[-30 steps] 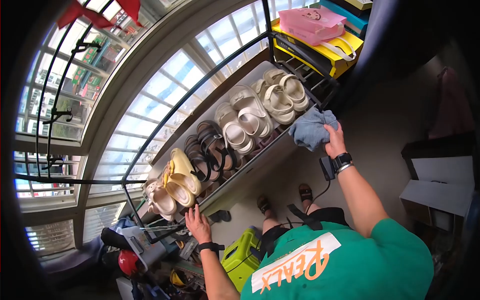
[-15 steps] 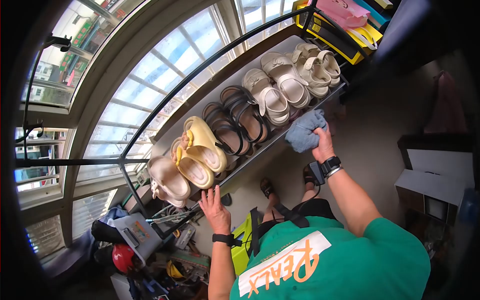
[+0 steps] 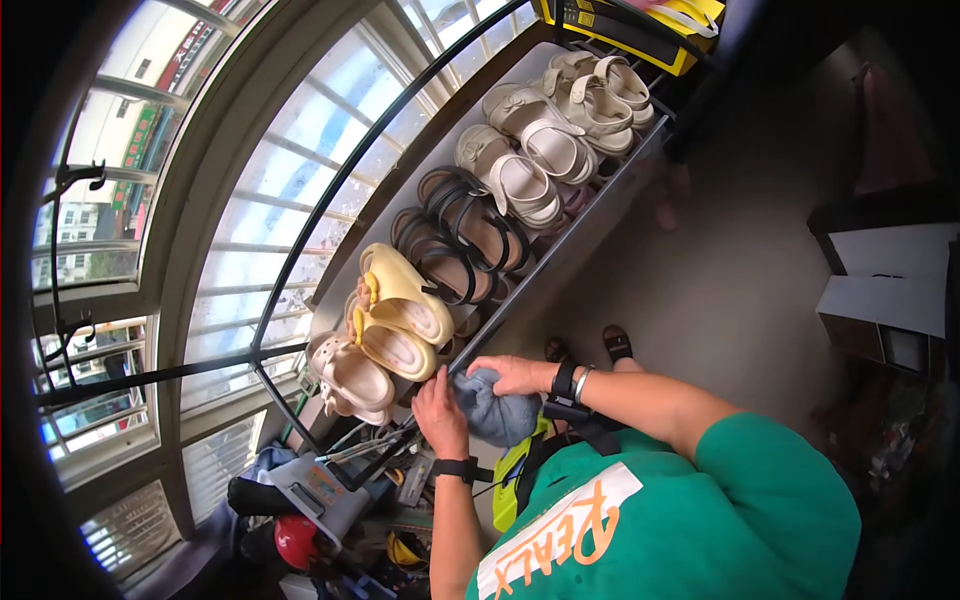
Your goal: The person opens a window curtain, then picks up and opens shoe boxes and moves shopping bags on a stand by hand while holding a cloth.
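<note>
My right hand (image 3: pixel 515 376) grips a bunched grey-blue cloth (image 3: pixel 497 412) at the front edge of the shoe rack (image 3: pixel 560 240). Close on its left, my left hand (image 3: pixel 440 415) has its fingers bent together at the same edge, beside the cloth; what they hold, if anything, is hidden. Just above it on the rack sit yellow clogs (image 3: pixel 405 305) with bows. At the near left end are pale beige clogs (image 3: pixel 355 378). Black strappy sandals (image 3: pixel 455 240) stand beyond the yellow pair.
Cream strap shoes (image 3: pixel 540 130) fill the rack's far end, with a yellow and black box (image 3: pixel 640 30) behind them. A black metal frame (image 3: pixel 310 230) runs along the barred windows. A red helmet (image 3: pixel 295 542) and clutter lie below left. White furniture (image 3: pixel 885 290) stands at right.
My right hand has brought the cloth leftward along the rack to beside my left hand. My left hand's spread fingers have drawn together. The view has shifted and turned slightly.
</note>
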The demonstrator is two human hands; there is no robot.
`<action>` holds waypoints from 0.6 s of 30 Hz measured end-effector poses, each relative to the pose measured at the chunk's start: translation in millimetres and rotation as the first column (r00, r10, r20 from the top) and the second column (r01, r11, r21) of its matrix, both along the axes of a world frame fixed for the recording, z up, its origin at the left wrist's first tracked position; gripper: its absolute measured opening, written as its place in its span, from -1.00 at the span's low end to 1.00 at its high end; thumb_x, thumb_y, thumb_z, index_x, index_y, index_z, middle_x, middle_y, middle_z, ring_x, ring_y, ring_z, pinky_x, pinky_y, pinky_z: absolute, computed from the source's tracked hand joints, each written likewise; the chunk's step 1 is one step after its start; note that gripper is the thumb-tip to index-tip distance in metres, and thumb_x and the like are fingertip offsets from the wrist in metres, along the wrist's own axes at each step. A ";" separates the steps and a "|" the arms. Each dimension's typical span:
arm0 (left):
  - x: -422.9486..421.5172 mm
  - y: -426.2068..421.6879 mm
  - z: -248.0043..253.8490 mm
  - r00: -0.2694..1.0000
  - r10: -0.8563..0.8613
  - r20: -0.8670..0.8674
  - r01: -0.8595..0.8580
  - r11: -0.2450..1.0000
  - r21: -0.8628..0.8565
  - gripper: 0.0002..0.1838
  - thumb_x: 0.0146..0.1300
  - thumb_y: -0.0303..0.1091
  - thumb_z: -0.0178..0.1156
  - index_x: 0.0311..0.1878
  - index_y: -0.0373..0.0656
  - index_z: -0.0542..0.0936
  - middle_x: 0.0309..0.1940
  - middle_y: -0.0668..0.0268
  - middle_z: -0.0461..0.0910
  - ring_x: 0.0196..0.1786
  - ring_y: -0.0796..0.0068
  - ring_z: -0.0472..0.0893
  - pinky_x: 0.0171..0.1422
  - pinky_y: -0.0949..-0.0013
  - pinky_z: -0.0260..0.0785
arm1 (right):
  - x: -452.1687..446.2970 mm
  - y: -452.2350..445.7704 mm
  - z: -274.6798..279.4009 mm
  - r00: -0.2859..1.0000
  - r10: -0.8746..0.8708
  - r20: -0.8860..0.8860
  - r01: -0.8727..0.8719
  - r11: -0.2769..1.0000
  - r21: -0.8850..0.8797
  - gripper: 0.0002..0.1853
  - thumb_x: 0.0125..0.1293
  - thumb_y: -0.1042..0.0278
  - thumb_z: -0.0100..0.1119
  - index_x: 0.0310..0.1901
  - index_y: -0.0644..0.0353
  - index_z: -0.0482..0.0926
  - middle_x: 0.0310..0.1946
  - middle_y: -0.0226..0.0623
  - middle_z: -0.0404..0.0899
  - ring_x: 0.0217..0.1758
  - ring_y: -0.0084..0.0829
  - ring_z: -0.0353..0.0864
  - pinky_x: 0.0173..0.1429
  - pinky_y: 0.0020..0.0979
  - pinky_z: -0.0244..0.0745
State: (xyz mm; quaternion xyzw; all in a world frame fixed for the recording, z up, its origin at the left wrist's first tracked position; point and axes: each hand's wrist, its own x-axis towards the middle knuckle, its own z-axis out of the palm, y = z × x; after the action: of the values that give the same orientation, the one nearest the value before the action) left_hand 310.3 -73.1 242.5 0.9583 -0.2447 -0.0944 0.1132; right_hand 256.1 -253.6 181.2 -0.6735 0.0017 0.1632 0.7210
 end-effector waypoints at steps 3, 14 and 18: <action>16.8 7.5 -13.9 0.996 0.011 -0.093 -0.012 1.000 -0.006 -0.64 0.30 -0.47 0.12 0.17 -0.07 0.57 -0.07 0.07 0.61 0.05 0.06 0.55 0.15 0.18 0.37 | -21.8 -35.9 12.6 0.988 -0.043 -0.148 0.043 0.999 -0.005 -0.44 0.02 0.52 0.11 0.17 0.11 0.46 -0.10 -0.06 0.61 0.02 -0.21 0.59 0.12 -0.29 0.45; 34.3 20.1 -23.6 0.973 -0.052 -0.225 0.005 0.979 -0.204 -0.66 0.34 -0.42 0.11 0.18 -0.03 0.57 -0.14 0.01 0.61 -0.03 -0.02 0.58 0.09 0.08 0.39 | -109.3 -224.6 29.3 0.207 -0.944 -0.255 0.960 0.146 0.239 -0.22 0.12 0.72 -0.06 0.45 0.06 0.15 0.27 -0.22 0.35 0.27 -0.34 0.42 0.35 -0.32 0.36; 35.4 23.5 -30.1 0.971 -0.043 -0.235 -0.009 0.976 -0.218 -0.66 0.36 -0.38 0.11 0.18 -0.02 0.57 -0.11 0.00 0.61 0.00 -0.02 0.57 0.13 0.08 0.36 | -66.9 -193.3 6.8 0.263 -0.951 -0.160 0.958 0.238 0.162 -0.20 0.12 0.67 -0.01 0.47 0.07 0.16 0.32 -0.15 0.31 0.32 -0.30 0.36 0.38 -0.36 0.28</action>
State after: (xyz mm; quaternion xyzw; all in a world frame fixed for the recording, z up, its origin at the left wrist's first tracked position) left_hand 345.7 -49.7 212.4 0.9198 -0.2465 -0.1821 0.2451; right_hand 189.2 -446.9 188.0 -0.4442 0.4017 -0.2994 0.7427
